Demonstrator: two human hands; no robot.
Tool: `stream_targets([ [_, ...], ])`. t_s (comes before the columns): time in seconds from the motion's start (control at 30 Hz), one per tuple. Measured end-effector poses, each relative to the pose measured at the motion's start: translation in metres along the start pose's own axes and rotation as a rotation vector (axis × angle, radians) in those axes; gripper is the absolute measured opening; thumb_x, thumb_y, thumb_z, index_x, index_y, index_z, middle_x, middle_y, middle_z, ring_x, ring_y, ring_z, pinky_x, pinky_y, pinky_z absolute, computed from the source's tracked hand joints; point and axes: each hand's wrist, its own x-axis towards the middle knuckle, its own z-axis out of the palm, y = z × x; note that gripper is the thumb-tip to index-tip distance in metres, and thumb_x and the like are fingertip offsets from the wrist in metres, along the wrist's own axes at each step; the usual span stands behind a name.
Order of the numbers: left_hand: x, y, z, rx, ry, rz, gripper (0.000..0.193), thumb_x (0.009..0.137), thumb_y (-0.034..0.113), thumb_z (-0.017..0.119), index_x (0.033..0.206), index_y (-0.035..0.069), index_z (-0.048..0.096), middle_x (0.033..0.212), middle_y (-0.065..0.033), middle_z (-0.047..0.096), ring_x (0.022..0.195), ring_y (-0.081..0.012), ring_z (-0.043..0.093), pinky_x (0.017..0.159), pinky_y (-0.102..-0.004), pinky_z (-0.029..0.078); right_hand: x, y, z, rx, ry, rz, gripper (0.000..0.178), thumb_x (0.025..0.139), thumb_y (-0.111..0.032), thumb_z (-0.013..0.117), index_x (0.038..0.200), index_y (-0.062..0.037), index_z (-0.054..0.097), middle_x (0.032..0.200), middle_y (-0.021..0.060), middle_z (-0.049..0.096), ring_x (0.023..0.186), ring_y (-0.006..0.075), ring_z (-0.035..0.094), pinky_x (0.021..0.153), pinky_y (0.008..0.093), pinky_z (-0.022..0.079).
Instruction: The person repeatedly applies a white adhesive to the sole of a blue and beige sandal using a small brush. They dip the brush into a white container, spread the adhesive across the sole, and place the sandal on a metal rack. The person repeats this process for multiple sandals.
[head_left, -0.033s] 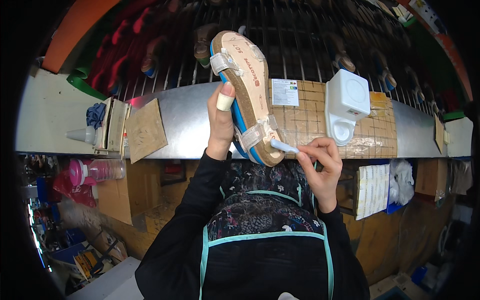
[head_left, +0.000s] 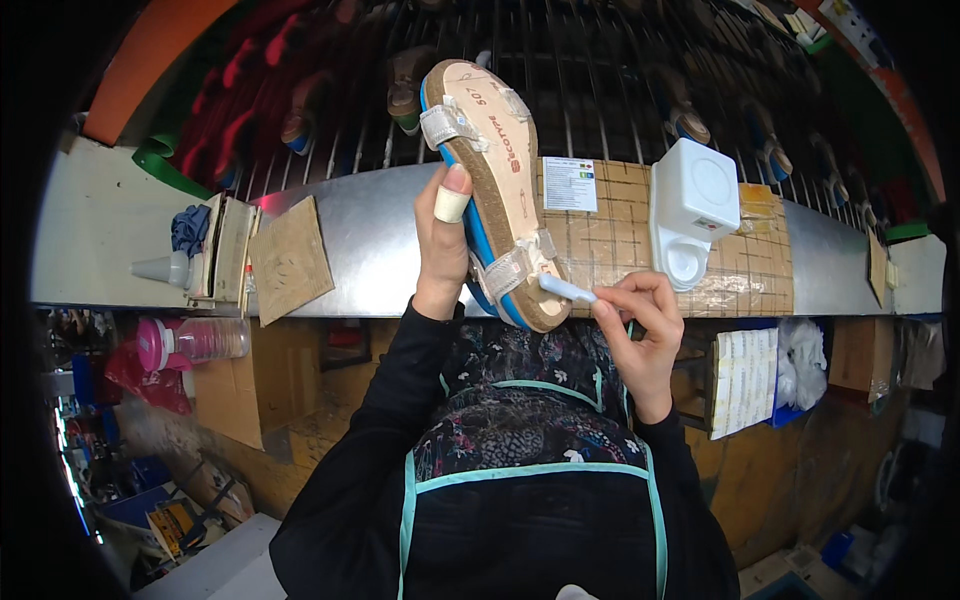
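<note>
My left hand [head_left: 440,250] grips a sandal [head_left: 495,150] by its edge and holds it tilted above the metal bench [head_left: 370,250]. The sandal has a cork footbed, a blue sole and pale straps near both ends. A strip of tape wraps my left thumb. My right hand [head_left: 640,330] pinches a small white stick-like tool [head_left: 565,289]. Its tip touches the strap at the sandal's near end.
A white plastic container [head_left: 692,205] stands on a tan gridded mat [head_left: 610,240] to the right. A cardboard square [head_left: 288,262] and a white nozzle bottle [head_left: 160,270] lie at the left. A wire rack [head_left: 620,90] with several shoes runs behind the bench. Below left is a pink-capped bottle [head_left: 190,340].
</note>
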Motion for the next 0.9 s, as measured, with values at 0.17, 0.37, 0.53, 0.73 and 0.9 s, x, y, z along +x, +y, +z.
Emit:
stream_targets([
  [0.17, -0.003, 0.001, 0.002, 0.064, 0.032, 0.043, 0.059, 0.094, 0.052, 0.051, 0.106, -0.004, 0.06, 0.093, -0.0069, 0.062, 0.086, -0.0106, 0.055, 0.075, -0.0252, 0.044, 0.001, -0.005, 0.008, -0.296, 0.125, -0.237, 0.021, 0.072, -0.008, 0.081, 0.092, -0.0107, 0.076, 0.089, 0.002, 0.059, 0.072, 0.014, 0.053, 0.076, 0.0284, 0.034],
  [0.37, 0.011, -0.001, 0.0, -0.061, 0.003, -0.047, 0.062, 0.094, 0.055, 0.049, 0.113, -0.003, 0.06, 0.1, -0.0096, 0.065, 0.09, -0.0136, 0.061, 0.079, -0.0261, 0.048, 0.003, -0.004, 0.014, -0.168, 0.147, -0.223, 0.027, 0.067, -0.007, 0.083, 0.093, -0.0137, 0.076, 0.089, 0.0015, 0.061, 0.079, 0.0153, 0.054, 0.075, 0.0295, 0.034],
  [0.53, 0.017, 0.003, 0.009, -0.268, -0.086, -0.182, 0.068, 0.094, 0.058, 0.044, 0.127, 0.0, 0.053, 0.111, -0.0145, 0.064, 0.1, -0.0179, 0.066, 0.085, -0.0299, 0.055, 0.002, -0.002, 0.007, -0.229, 0.064, -0.447, 0.028, 0.066, -0.008, 0.084, 0.093, -0.0138, 0.076, 0.093, 0.0028, 0.06, 0.079, 0.016, 0.053, 0.073, 0.03, 0.034],
  [0.73, 0.025, 0.004, 0.016, -0.318, -0.159, -0.228, 0.076, 0.091, 0.064, 0.046, 0.132, 0.001, 0.049, 0.118, -0.0182, 0.063, 0.102, -0.0193, 0.067, 0.085, -0.0297, 0.057, 0.003, -0.003, -0.002, -0.351, 0.145, -0.528, 0.03, 0.064, -0.009, 0.085, 0.093, -0.0136, 0.077, 0.093, 0.0016, 0.058, 0.076, 0.0141, 0.052, 0.077, 0.0317, 0.029],
  [0.9, 0.026, -0.004, 0.023, -0.365, -0.202, -0.296, 0.076, 0.09, 0.063, 0.05, 0.133, 0.0, 0.05, 0.119, -0.0181, 0.063, 0.101, -0.019, 0.067, 0.084, -0.0284, 0.058, 0.009, -0.008, -0.003, -0.287, 0.148, -0.572, 0.033, 0.062, -0.011, 0.086, 0.093, -0.015, 0.077, 0.094, 0.0016, 0.057, 0.072, 0.0133, 0.054, 0.076, 0.0312, 0.028],
])
